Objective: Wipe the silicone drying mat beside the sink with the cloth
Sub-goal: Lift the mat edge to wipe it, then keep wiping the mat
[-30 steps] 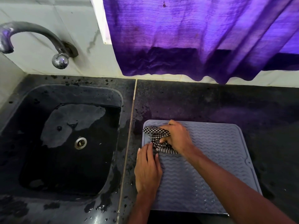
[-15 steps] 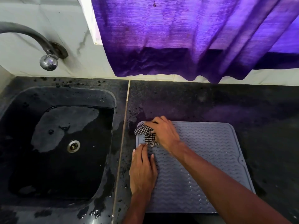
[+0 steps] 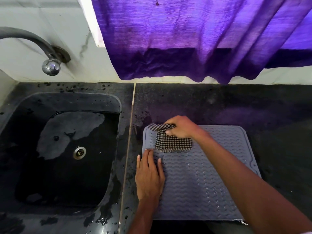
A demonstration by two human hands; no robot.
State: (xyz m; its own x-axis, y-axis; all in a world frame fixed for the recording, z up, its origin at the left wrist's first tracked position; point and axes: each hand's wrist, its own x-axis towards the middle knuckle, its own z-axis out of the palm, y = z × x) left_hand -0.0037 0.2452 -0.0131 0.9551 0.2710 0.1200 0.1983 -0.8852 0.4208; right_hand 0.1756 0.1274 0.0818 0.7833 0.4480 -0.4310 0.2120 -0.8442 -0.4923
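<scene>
A grey silicone drying mat with a wavy ribbed surface lies on the black counter just right of the sink. My right hand grips a black-and-white checked cloth at the mat's far left corner; part of the cloth spreads flat on the mat below the hand. My left hand presses flat on the mat's left edge, fingers straight and pointing away from me. Water droplets glisten on the mat's near half.
A black sink with a metal drain holds shallow water on the left. A metal tap juts from the white wall. A purple curtain hangs above the black counter behind the mat.
The bunched cloth has opened out and now spreads wider across the mat's far left part. My right hand stays at that corner; my left hand keeps pressing the mat's left edge.
</scene>
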